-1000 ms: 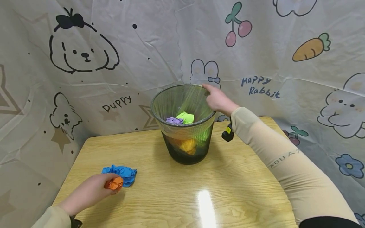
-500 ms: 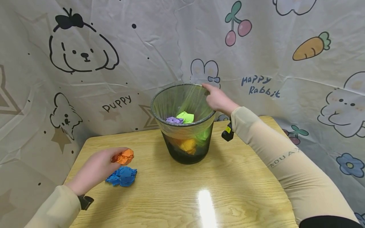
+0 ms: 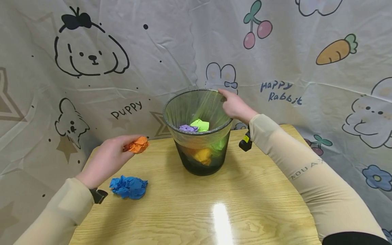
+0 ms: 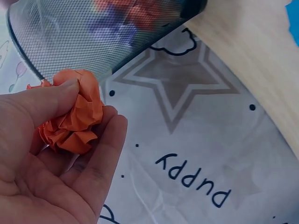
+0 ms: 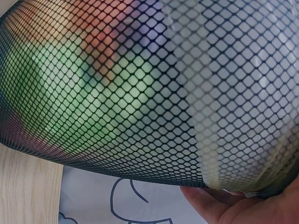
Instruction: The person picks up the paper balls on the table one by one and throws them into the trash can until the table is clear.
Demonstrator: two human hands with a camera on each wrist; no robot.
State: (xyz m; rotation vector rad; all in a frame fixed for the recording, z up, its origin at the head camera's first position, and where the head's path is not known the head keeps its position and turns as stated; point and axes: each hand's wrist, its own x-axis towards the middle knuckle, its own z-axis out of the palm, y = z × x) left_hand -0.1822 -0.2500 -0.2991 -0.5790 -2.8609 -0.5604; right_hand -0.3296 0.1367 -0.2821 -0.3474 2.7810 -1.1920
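Note:
My left hand (image 3: pixel 111 154) pinches a crumpled orange paper ball (image 3: pixel 139 145) between thumb and fingers, raised over the table to the left of a black mesh wastebasket (image 3: pixel 200 171). The left wrist view shows the orange ball (image 4: pixel 77 114) overlapping the basket's rim. At the basket's right side, my right hand (image 3: pixel 235 106) grips the rim, index finger stretched along it. A clear plastic liner (image 3: pixel 211 105) covers the inside. Purple paper (image 3: pixel 188 128) and lime green paper (image 3: pixel 200 125) lie in the basket, and yellow-orange paper shows through the mesh. Crumpled blue paper (image 3: pixel 129 187) lies below my left hand.
The wooden table (image 3: pixel 177 211) carries the basket near its back edge. Behind it hangs a pale cloth (image 3: pixel 171 41) with cartoon prints. A glare spot (image 3: pixel 222 221) shines near the table's front.
My left hand has lifted the orange paper ball from beside the blue paper, moving up and slightly right. The right hand and the basket have stayed in place.

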